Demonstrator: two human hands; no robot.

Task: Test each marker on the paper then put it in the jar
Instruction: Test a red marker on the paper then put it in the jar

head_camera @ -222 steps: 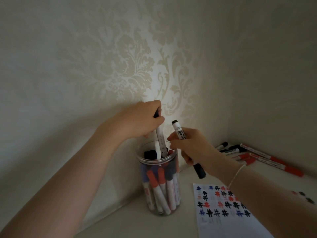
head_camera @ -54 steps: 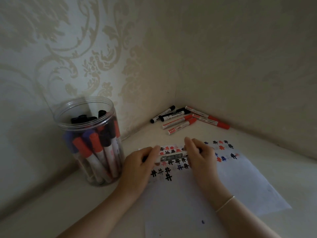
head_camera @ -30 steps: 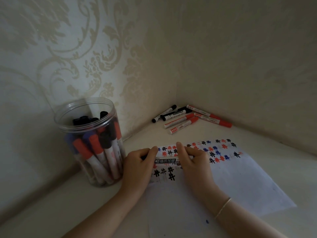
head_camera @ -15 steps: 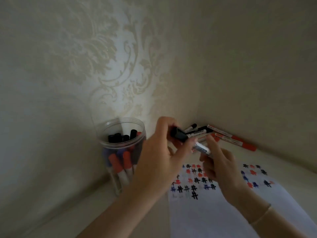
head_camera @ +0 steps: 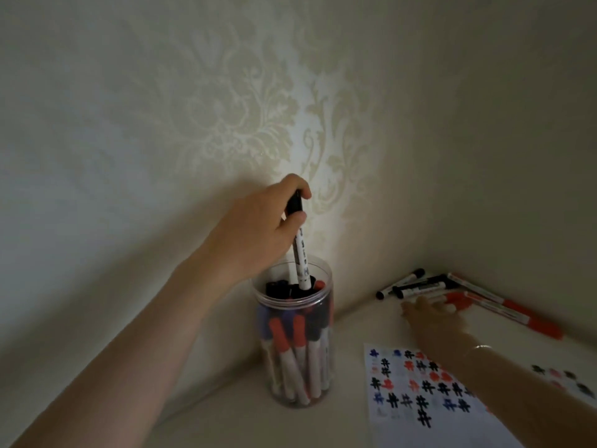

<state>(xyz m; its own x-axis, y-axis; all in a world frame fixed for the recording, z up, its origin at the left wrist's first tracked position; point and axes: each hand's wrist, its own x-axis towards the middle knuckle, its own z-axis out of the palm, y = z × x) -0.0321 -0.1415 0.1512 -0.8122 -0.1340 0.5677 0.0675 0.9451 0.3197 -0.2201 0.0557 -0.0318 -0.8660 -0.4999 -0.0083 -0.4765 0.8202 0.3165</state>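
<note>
Left hand (head_camera: 258,234): grip closed on the black cap end of a marker (head_camera: 301,253), which hangs near upright below it, lower end inside the mouth of the jar (head_camera: 292,334). Right hand (head_camera: 433,318): fingers extended, blurred, holding nothing, touching the loose markers (head_camera: 420,286) on the worktop (head_camera: 349,324), beyond the paper (head_camera: 429,399).

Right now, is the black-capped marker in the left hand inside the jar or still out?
Partly in. The marker stands nearly upright, its lower end below the jar rim, while the left hand grips its capped top.
</note>
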